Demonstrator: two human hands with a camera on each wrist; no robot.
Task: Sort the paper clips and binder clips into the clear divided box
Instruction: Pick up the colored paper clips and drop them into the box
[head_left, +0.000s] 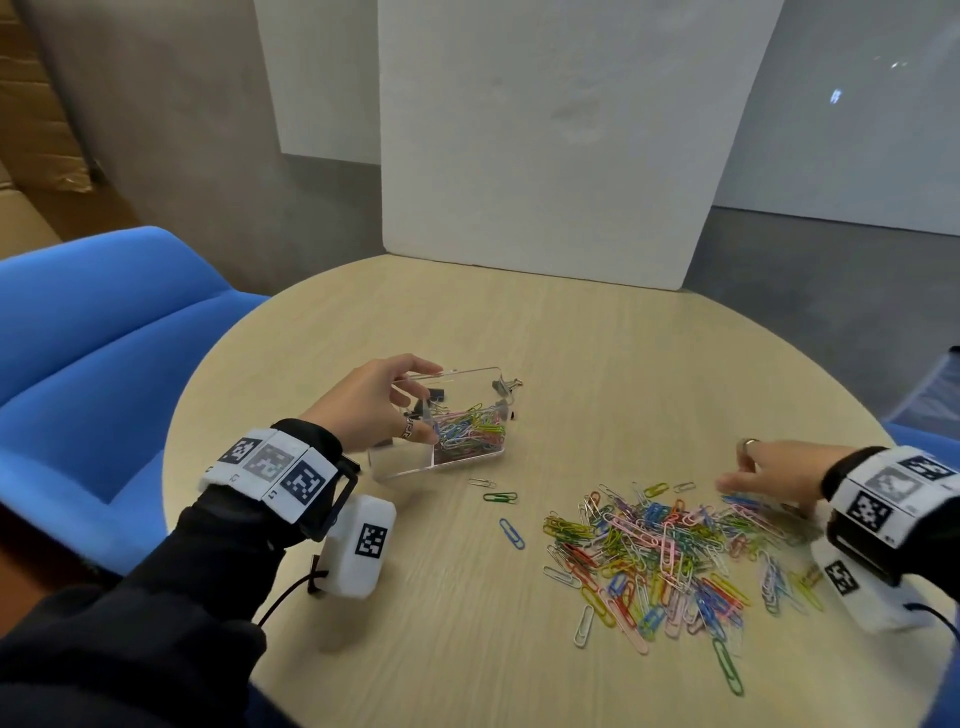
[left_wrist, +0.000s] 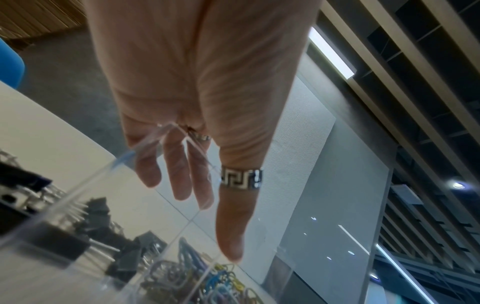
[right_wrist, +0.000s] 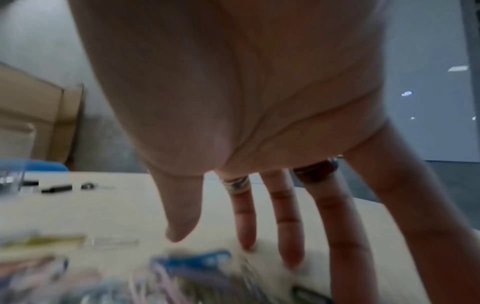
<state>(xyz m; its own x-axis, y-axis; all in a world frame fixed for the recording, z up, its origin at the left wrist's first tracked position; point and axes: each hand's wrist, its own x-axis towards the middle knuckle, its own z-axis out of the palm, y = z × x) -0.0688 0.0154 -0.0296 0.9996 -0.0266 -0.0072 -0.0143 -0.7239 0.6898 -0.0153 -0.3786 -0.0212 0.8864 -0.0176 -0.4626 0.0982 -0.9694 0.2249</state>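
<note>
The clear divided box (head_left: 457, 464) stands left of centre on the round table. Its right compartment holds coloured paper clips (head_left: 470, 431); black binder clips (left_wrist: 103, 222) lie in the left one. My left hand (head_left: 415, 400) grips the box's left part, with the ringed thumb (left_wrist: 233, 205) on the near side and the fingers over the far wall. A big pile of coloured paper clips (head_left: 660, 545) is spread on the right. My right hand (head_left: 743, 467) hovers over the pile's far right edge, its fingers (right_wrist: 288, 226) straight and spread, holding nothing.
A binder clip (head_left: 506, 387) lies just behind the box. Three single paper clips (head_left: 500, 497) lie between the box and the pile. A white board (head_left: 545, 156) stands at the table's far edge (head_left: 519, 260). A blue sofa (head_left: 104, 338) is on the left.
</note>
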